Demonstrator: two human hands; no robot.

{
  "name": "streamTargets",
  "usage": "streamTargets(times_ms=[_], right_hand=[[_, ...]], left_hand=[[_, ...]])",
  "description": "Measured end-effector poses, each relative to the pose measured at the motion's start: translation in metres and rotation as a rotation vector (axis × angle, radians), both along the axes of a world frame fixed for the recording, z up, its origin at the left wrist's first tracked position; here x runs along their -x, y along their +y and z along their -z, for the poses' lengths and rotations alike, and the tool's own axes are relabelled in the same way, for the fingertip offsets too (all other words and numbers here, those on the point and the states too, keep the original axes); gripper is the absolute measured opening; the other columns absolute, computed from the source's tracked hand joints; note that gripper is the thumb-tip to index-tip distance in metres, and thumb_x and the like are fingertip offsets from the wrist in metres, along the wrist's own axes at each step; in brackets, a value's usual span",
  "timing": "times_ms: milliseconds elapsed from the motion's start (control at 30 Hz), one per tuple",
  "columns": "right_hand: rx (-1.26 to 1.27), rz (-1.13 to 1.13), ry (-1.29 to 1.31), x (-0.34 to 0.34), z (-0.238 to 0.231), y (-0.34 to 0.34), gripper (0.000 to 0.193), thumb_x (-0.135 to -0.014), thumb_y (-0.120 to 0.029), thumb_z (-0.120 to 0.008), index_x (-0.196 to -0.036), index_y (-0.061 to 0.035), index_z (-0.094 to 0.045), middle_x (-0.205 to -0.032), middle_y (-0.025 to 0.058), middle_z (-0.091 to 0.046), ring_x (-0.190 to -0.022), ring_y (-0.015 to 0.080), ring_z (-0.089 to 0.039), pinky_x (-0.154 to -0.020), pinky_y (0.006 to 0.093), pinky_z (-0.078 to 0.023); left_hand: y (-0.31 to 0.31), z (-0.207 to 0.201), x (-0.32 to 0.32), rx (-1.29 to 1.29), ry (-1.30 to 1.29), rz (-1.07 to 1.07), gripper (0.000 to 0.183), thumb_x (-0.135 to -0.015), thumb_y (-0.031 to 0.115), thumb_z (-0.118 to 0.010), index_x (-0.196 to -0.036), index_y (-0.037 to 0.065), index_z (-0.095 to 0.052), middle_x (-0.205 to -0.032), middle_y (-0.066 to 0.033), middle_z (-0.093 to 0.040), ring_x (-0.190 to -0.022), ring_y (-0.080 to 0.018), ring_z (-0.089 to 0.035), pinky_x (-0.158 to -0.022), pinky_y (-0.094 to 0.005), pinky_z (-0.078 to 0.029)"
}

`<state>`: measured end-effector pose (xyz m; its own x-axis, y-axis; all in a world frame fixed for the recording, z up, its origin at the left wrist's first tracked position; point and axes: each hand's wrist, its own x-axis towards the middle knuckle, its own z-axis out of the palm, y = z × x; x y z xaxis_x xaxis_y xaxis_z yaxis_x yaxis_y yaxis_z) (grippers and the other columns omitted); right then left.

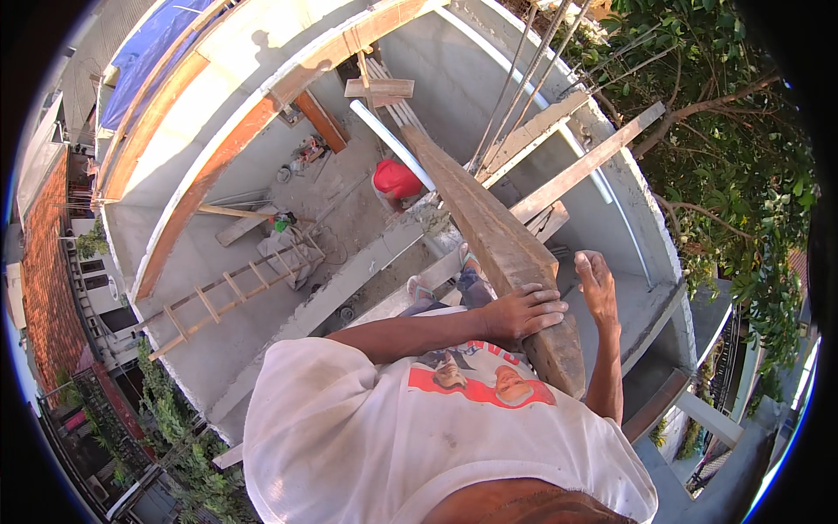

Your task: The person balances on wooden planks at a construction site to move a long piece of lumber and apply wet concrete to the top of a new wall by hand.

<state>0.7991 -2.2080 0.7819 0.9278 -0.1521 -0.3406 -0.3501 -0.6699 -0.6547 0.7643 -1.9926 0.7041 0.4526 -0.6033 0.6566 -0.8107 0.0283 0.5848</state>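
A long, brown wooden beam (489,223), boxy and worn, slants from the upper middle down to my chest. My left hand (528,313) lies across its near part, fingers bent over the edge and gripping it. To the right of the beam, my right hand (598,284) is raised and apart from it. Its fingers are curled in, and whatever they may hold is hidden. Below the beam my sandalled feet (470,260) stand on a narrow ledge. A paler plank (589,162) crosses behind the beam toward the upper right.
Far below, a person in a red cap (397,178) bends over the floor. A wooden ladder (236,286) leans at left. A concrete beam (349,271) spans the drop beside me. Steel bars (515,79) stick up ahead, near a white pipe (393,144). A curved wall (642,210) stands at right.
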Motion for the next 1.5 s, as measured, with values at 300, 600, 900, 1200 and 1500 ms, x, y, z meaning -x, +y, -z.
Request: streamTargets(times_ms=[300,600,900,1200,1500], right_hand=[[-0.715,0.153,0.706,-0.010,0.069,-0.004,0.074,-0.096,-0.058,-0.053,-0.144,-0.0033,-0.042,-0.133,0.0204,-0.055,-0.115,0.0326,-0.060,-0.092,0.0468,-0.054],[-0.878,0.298,0.689,-0.014,0.044,0.032,0.063,-0.096,-0.050,-0.058,-0.135,-0.0006,-0.053,-0.116,0.0184,-0.065,-0.100,0.0261,-0.066,-0.088,0.0373,-0.055],[-0.572,0.387,0.409,-0.005,0.028,0.055,0.056,-0.086,-0.047,-0.068,-0.120,-0.0022,-0.063,-0.099,0.0147,-0.067,-0.083,0.0238,-0.064,-0.079,0.0359,-0.052],[-0.546,0.460,0.465,-0.008,0.013,0.065,0.053,-0.085,-0.048,-0.069,-0.116,-0.0045,-0.064,-0.097,0.0122,-0.067,-0.082,0.0233,-0.062,-0.078,0.0349,-0.051],[-0.573,0.481,0.470,-0.006,0.008,0.062,0.054,-0.085,-0.048,-0.068,-0.118,-0.0053,-0.064,-0.099,0.0122,-0.067,-0.085,0.0224,-0.061,-0.079,0.0341,-0.051]], left_hand=[[0.002,0.000,0.001,0.017,0.016,0.012,0.062,-0.077,0.014,-0.071,-0.132,0.006,-0.044,-0.144,-0.0180,-0.050,-0.134,-0.0380,-0.047,-0.109,-0.0557,-0.037],[-0.002,0.001,-0.003,0.023,-0.007,0.008,0.064,-0.078,0.015,-0.070,-0.135,0.005,-0.042,-0.146,-0.0183,-0.048,-0.136,-0.0368,-0.045,-0.110,-0.0552,-0.035],[0.002,-0.003,0.001,0.037,0.072,0.053,0.069,-0.076,0.016,-0.071,-0.137,0.005,-0.041,-0.148,-0.0178,-0.046,-0.138,-0.0364,-0.043,-0.111,-0.0565,-0.034],[-0.008,0.010,0.002,0.028,-0.060,-0.027,0.064,-0.078,0.021,-0.067,-0.136,0.005,-0.043,-0.145,-0.0163,-0.049,-0.136,-0.0354,-0.046,-0.109,-0.0560,-0.036],[-0.008,0.002,-0.001,0.059,0.001,0.000,0.059,-0.080,0.018,-0.065,-0.134,0.006,-0.046,-0.145,-0.0149,-0.050,-0.135,-0.0350,-0.047,-0.108,-0.0562,-0.037]])
